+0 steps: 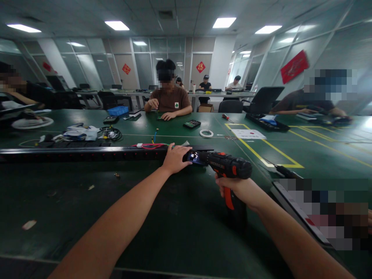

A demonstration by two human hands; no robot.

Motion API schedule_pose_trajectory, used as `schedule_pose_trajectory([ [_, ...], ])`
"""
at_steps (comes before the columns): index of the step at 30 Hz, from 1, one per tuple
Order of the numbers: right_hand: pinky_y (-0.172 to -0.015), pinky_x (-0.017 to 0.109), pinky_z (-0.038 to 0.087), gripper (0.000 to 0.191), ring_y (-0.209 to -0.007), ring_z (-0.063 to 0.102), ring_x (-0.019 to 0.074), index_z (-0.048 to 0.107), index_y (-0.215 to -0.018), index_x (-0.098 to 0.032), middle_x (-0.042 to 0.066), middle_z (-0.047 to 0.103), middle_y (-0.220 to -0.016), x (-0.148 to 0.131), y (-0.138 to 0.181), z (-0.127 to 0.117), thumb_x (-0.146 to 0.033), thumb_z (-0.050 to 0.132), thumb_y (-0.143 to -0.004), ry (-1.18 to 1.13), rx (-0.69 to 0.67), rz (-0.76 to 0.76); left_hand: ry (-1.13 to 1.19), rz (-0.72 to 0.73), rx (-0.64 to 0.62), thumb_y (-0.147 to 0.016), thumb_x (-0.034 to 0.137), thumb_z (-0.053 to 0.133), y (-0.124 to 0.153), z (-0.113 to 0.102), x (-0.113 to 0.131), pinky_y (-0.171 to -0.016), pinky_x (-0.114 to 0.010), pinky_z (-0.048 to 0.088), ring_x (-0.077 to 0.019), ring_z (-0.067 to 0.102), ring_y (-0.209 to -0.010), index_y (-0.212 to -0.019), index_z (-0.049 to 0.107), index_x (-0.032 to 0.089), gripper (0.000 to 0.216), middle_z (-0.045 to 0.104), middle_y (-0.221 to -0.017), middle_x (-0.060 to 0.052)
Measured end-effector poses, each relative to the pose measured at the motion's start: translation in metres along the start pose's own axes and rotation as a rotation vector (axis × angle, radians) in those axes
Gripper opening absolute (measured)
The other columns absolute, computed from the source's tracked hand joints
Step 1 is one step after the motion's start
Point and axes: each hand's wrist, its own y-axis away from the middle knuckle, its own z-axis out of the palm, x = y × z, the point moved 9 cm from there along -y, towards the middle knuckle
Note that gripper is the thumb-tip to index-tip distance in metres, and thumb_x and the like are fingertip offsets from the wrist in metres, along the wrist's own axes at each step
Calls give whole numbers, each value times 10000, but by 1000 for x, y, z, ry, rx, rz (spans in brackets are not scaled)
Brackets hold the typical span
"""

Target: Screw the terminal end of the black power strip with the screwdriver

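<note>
Inward of the near edge of the tabletop [151,228], a cordless drill [226,163] is gripped by the right hand [235,187], a black strip [87,154] touched by the left hand [174,159].

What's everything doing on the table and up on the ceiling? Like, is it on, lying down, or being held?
Drill: held in the right hand
Bar: lying lengthwise, left hand on its end
Ceiling light: on
Blue basket: upright
White ring: lying flat
Paper: lying flat
Red screwdriver: lying down
</note>
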Motion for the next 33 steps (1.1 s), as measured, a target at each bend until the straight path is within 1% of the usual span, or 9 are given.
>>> schedule_pose_trajectory([
  [8, -554, 305, 486, 230, -548, 626, 195, 669, -898, -196, -22, 634, -565, 1, 2, -1, -314, 714, -706, -8, 26, 12, -1, 14, 10, -874, 477, 759, 0, 1, 1, -1247, -572, 166, -305, 563, -1340, -1411, 594, 275, 597, 652, -1436, -76],
  [14, -561, 299, 477, 203, -543, 625, 190, 668, -882, -198, -25, 630, -561, 0, 1, 0, -310, 713, -717, -16, 13, 1, 3, 12, 8, -872, 472, 764, 0, 0, 1, -1251, -565, 158, -293, 566, -1338, -1410, 591, 279, 597, 653, -1438, -65],
  [25, -561, 310, 484, 210, -535, 621, 192, 666, -853, -202, -30, 622, -558, -1, 1, 0, -323, 732, -694, -34, 18, 21, -3, 4, 4, -874, 468, 756, 0, -1, 1, -1254, -567, 160, -309, 560, -1345, -1416, 591, 290, 594, 652, -1437, -63],
  [29, -580, 311, 492, 192, -542, 624, 192, 666, -841, -202, -20, 639, -553, 1, 0, 0, -322, 730, -706, -25, 10, 24, -2, 10, 10, -873, 472, 758, 0, 0, 1, -1253, -568, 159, -305, 563, -1342, -1414, 591, 284, 596, 653, -1437, -65],
  [33, -559, 303, 478, 193, -538, 618, 190, 669, -834, -202, -22, 632, -555, 1, 0, 0, -322, 723, -694, -23, 15, 22, -5, 6, 4, -870, 475, 761, 0, 1, 1, -1253, -570, 159, -301, 561, -1344, -1411, 592, 286, 598, 651, -1439, -60],
])
